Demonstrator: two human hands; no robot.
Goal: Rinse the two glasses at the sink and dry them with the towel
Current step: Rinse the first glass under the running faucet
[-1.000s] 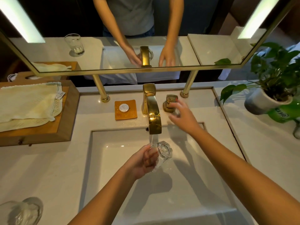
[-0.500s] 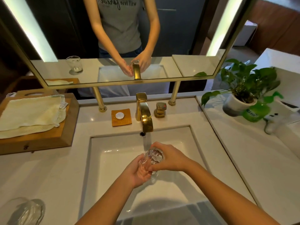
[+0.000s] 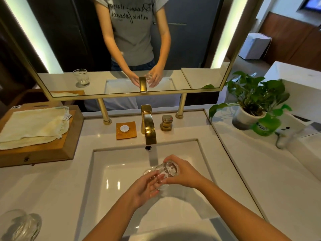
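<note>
Two hands are working over the white sink [image 3: 107,171]. The left hand [image 3: 145,190] is cupping the lower part of a clear glass [image 3: 165,171], fingers curled against it, while the right hand [image 3: 184,173] is wrapping around its upper part from the right side. That glass is being held tilted above the basin, directly under the gold faucet [image 3: 149,126]; whether water is running is unclear. At the near left corner of the counter, a second glass [image 3: 22,225] is sitting, blurred. Farther back on the left, a pale folded towel [image 3: 33,126] is lying on a wooden tray [image 3: 52,152]. Behind the basin, a small orange dish [image 3: 126,130] is sitting just left of the faucet, a gold knob [image 3: 166,122] just right. A potted plant [image 3: 251,105] is standing at far right.
</note>
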